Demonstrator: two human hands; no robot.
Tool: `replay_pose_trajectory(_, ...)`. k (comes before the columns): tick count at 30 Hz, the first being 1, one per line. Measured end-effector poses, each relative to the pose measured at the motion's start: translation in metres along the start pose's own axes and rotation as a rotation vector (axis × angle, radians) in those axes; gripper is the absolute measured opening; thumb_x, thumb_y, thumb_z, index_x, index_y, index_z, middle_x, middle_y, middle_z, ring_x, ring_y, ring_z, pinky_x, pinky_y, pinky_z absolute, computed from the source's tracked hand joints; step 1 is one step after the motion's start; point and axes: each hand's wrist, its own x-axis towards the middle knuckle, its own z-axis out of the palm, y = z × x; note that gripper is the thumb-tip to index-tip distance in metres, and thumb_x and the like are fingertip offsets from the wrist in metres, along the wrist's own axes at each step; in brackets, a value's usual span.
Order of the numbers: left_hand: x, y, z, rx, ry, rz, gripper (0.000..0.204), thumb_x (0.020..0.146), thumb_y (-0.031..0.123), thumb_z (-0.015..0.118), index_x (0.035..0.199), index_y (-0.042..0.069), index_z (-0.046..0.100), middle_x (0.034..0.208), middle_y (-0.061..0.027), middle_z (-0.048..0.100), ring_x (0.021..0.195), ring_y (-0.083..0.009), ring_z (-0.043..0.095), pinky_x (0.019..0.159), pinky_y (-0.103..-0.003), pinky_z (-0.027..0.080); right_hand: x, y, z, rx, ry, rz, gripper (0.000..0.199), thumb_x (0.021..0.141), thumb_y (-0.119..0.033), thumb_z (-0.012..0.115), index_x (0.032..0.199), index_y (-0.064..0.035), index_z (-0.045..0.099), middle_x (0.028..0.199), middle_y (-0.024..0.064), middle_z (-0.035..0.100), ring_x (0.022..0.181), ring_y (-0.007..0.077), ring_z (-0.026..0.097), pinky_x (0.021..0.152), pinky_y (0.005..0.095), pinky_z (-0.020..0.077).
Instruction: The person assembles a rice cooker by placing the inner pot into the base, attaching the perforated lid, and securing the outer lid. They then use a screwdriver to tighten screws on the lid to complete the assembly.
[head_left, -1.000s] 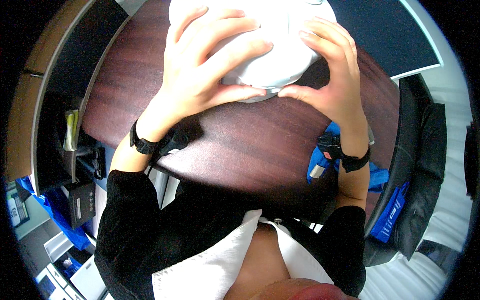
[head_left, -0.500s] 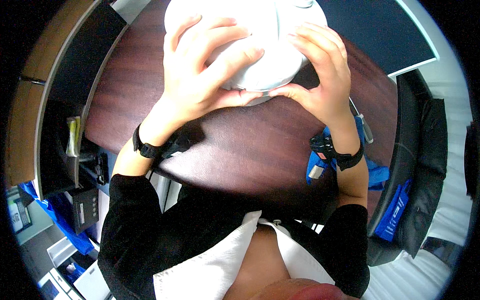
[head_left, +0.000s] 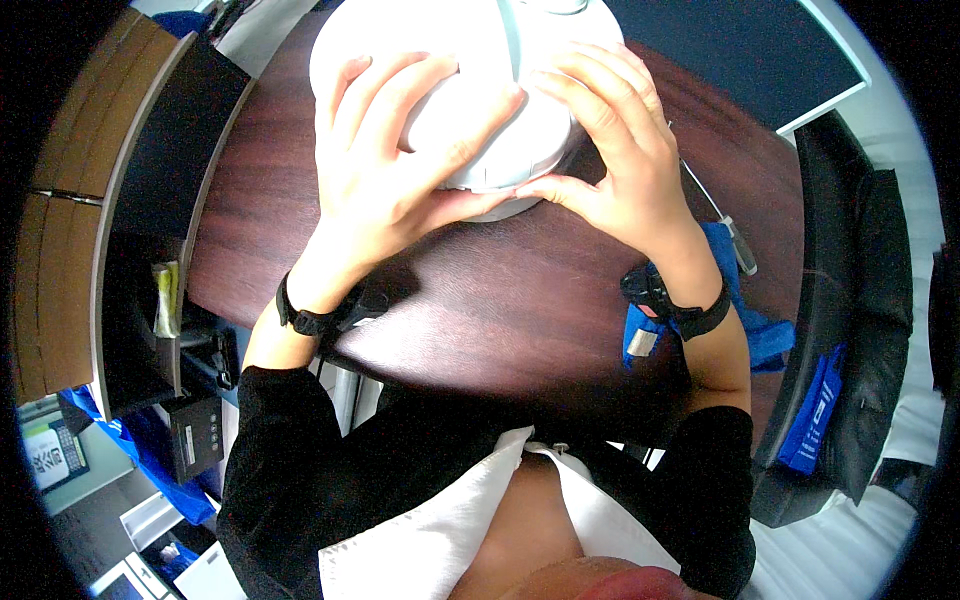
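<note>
Head view: grasping white appliance [head_left: 482, 48] with fingers of left hand [head_left: 372, 175] and right hand [head_left: 640, 175]. Looks midway, not let go yet; can't tell remaining steps tbh.

Head view: wide fisheye, from head height
Facing: downward, over the reddish-brown, wood-grained, curved-edged bench [head_left: 490, 290]
Nearness: close above

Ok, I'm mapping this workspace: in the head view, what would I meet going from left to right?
Yellow packet → left hand → right hand (both on the white rounded object) → grey tool handle → blue pouch.
</note>
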Motion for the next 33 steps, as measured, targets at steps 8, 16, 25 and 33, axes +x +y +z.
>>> replay_pose_trajectory(8,-0.004,-0.002,0.007,0.007,0.071,0.014,0.058,0.062,0.052,0.078,0.116,0.032,0.069,0.117,-0.0084,0.061,0.108,-0.0258,0.058,0.098,-0.047,0.037,0.000,-0.001,0.000,-0.023,-0.007,-0.021,0.074,0.064,-0.040,0.082,0.127,-0.0088,0.057,0.129,0.0115,0.057,0.126,0.0315,0.049,0.109,0.0495,0.0334)
replay_pose_trajectory(16,0.003,0.002,-0.007,-0.058,-0.044,-0.012,0.057,0.071,0.053,0.073,0.118,0.020,0.069,0.117,-0.0132,0.059,0.111,-0.0311,0.055,0.101,-0.049,0.035,-0.003,0.007,0.004,0.025,0.022,-0.035,0.072,0.066,-0.040,0.082,0.126,-0.0081,0.057,0.129,0.0122,0.056,0.126,0.0325,0.049,0.110,0.0502,0.0324)
replay_pose_trajectory(25,-0.002,0.005,0.001,-0.034,0.018,-0.037,0.051,0.074,0.050,0.072,0.119,0.027,0.069,0.119,-0.0114,0.058,0.113,-0.0290,0.054,0.104,-0.048,0.032,0.000,0.003,0.003,-0.003,0.037,-0.047,0.070,0.069,-0.044,0.080,0.125,-0.0070,0.057,0.127,0.0136,0.056,0.124,0.0336,0.050,0.109,0.0513,0.0329)
replay_pose_trajectory(33,-0.005,0.006,0.013,-0.030,0.050,-0.017,0.051,0.074,0.052,0.071,0.118,0.026,0.069,0.118,-0.0105,0.058,0.112,-0.0284,0.054,0.104,-0.048,0.032,-0.008,0.002,0.005,0.040,0.041,0.017,0.063,0.069,-0.033,0.080,0.123,-0.0080,0.058,0.128,0.0137,0.055,0.125,0.0335,0.049,0.109,0.0525,0.0329)
